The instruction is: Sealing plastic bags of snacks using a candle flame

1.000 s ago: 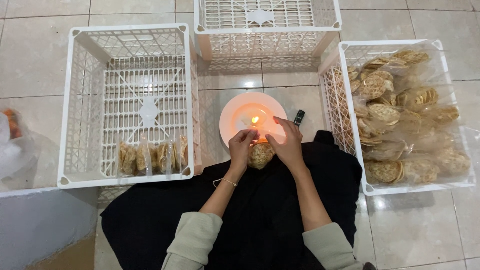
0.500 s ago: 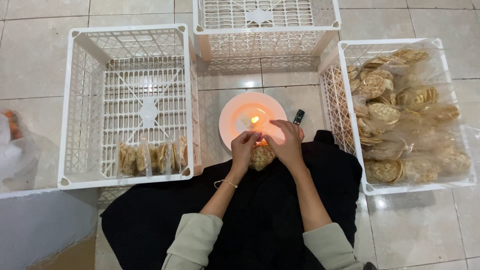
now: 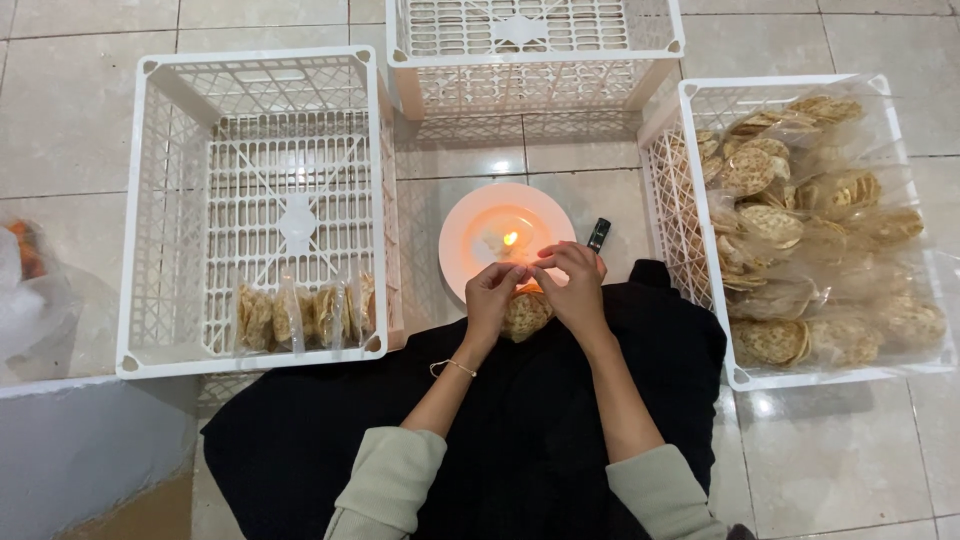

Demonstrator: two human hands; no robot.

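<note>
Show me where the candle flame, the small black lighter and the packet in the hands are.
candle flame (image 3: 511,238), head view, on the flame.
small black lighter (image 3: 598,234), head view, its middle.
packet (image 3: 525,314), head view, its middle below the fingers.

White plastic lattice crate sitting left on beige tiled floor, holding a row of bagged crackers at its near wall. Second white crate standing at top. Small black lighter lying beside the right crate. Clear bag showing at left edge.
</note>
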